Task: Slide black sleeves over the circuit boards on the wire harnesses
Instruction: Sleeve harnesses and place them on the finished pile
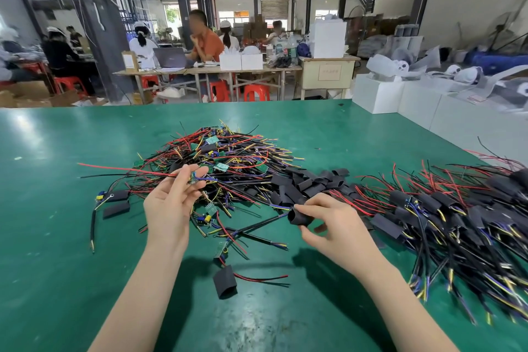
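Sleeve (295, 216), black, pinched in right hand (328, 223), wires entering at 9 o'clock. Left hand (174, 200) pinches circuit board (193, 182) by fingertips.

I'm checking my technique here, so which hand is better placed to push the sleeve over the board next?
The right hand, probably. It already pinches the black sleeve with wires entering its open end, while the left hand pinches the circuit board and can hold it steady.

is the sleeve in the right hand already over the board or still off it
Still off: the right hand pinches the black sleeve apart from the circuit board held by the left hand.
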A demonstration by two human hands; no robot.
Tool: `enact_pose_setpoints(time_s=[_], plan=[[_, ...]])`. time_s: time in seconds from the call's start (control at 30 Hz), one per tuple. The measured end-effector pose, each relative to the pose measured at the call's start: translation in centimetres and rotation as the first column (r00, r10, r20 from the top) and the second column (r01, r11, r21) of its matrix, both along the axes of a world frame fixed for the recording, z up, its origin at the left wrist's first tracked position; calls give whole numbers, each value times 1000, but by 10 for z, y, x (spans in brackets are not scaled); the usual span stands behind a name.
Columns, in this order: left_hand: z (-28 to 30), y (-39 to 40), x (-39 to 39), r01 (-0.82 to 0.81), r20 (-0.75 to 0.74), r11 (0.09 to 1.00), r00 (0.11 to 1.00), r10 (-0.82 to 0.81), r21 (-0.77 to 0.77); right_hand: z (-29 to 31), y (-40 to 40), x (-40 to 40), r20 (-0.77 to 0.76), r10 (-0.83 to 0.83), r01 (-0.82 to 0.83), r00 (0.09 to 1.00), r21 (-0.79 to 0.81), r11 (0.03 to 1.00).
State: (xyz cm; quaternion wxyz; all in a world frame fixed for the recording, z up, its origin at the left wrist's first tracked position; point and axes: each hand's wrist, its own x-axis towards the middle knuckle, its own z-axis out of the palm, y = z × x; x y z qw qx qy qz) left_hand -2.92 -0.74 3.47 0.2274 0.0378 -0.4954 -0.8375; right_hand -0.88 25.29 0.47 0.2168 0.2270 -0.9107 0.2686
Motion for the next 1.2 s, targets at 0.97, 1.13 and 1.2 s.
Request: enact_pose_setpoints(time_s=[0.97, 1.13, 1.2], plan=[[-35, 57, 12, 487, 332, 805, 862, -382, -338, -5, -19, 2, -262, 77, -66, 962, 49, 997], [-35, 53, 11, 545, 319, 826, 816, -482, -147, -4, -21, 2, -282, 114, -112, 953, 21, 993], [-35, 52, 11, 561, 312, 821, 804, -507, -111, -4, -21, 2, -288, 103, -101, 952, 22, 995]])
